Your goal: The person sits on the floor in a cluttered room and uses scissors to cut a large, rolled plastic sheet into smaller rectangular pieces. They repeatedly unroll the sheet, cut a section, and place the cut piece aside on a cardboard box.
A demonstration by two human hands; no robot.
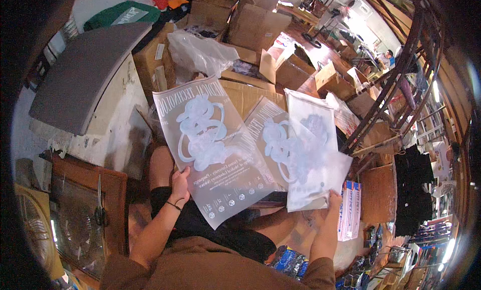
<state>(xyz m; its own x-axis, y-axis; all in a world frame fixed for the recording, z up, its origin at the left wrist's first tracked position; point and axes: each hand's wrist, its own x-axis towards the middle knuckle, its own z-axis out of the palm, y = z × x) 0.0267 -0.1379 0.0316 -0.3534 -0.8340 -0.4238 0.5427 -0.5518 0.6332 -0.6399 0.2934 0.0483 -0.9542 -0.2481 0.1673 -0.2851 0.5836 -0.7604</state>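
Note:
My left hand (pixel 181 184) grips the lower left edge of a translucent printed film sheet (pixel 240 188), tilted in front of me. The sheet bears mirrored lettering and a pale blue-white design. On the right, my right hand (pixel 334 200) holds the lower corner of another translucent sheet (pixel 334 169), which lies over a white-backed stack of sheets (pixel 312 199). A second film with a like print (pixel 265 117) lies between the two, partly covered by the left sheet. Some fingers of each hand are hidden behind the sheets.
A cardboard box (pixel 248 92) stands behind the sheets, with open boxes (pixel 295 66) and clear plastic wrap (pixel 199 55) beyond. Scissors (pixel 100 211) lie on a wood-framed panel (pixel 120 199) at left. Long printed cartons (pixel 349 214) stand at right, near a metal frame (pixel 379 98). A person (pixel 385 58) sits far off.

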